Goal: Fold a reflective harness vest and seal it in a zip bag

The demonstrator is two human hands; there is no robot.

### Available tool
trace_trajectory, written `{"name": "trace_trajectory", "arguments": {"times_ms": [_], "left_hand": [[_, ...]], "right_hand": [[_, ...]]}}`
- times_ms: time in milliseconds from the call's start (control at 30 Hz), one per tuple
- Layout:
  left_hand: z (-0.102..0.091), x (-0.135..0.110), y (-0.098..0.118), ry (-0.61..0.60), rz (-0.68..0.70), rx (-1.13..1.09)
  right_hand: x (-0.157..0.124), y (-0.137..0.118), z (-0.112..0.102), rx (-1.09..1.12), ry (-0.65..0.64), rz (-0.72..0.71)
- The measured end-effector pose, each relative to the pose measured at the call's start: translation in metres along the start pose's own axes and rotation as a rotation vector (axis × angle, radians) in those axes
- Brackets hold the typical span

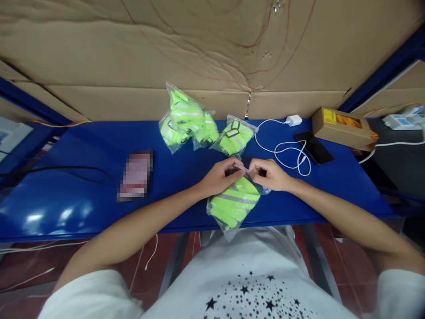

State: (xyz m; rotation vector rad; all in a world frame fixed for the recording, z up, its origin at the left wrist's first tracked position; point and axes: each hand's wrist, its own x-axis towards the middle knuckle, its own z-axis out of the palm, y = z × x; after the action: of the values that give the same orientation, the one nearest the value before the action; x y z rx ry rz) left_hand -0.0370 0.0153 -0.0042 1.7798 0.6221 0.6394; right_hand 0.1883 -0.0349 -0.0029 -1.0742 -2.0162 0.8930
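Observation:
A clear zip bag (235, 201) with a folded neon-yellow reflective strap or vest inside lies at the front edge of the blue table, one corner hanging past it. My left hand (226, 175) pinches the bag's top edge between thumb and fingers. Close beside it, my right hand (269, 173) grips the same edge, fingers curled. Just beyond my hands rests another bagged neon piece (235, 136) with a dark buckle showing. More such bags (186, 117) are heaped against the cardboard at the back.
On the left lies a phone with a blurred screen (135, 176). To the right are a white charger (294, 120) with its looped cable, a black phone (315, 148) and an open cardboard box (343, 128) with orange contents. A cardboard wall (133, 57) stands behind the blue table (89, 155).

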Motion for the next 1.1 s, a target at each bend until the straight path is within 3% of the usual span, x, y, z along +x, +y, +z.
{"name": "trace_trajectory", "arguments": {"times_ms": [233, 467, 700, 767, 867, 1000, 1100], "left_hand": [[0.0, -0.003, -0.001, 0.029, 0.08, 0.133], [-0.002, -0.001, -0.002, 0.03, 0.123, 0.096], [0.002, 0.0, -0.004, 0.095, 0.091, 0.111], [0.001, 0.001, -0.005, 0.113, 0.139, 0.207], [-0.006, 0.002, -0.005, 0.106, 0.318, 0.4], [-0.02, 0.006, -0.005, 0.087, 0.587, 0.844], [-0.029, 0.01, -0.006, 0.057, 0.686, 1.176]], "right_hand": [[-0.001, 0.0, 0.002, -0.007, -0.011, -0.041], [-0.003, 0.0, 0.004, -0.231, -0.01, -0.085], [-0.003, 0.004, 0.0, -0.268, -0.001, -0.065], [-0.003, 0.009, -0.002, -0.328, 0.032, -0.069], [-0.002, 0.017, -0.006, -0.48, 0.075, -0.094], [0.0, 0.026, -0.015, -0.595, 0.115, -0.09], [0.002, 0.028, -0.018, -0.641, 0.122, -0.124]]}}
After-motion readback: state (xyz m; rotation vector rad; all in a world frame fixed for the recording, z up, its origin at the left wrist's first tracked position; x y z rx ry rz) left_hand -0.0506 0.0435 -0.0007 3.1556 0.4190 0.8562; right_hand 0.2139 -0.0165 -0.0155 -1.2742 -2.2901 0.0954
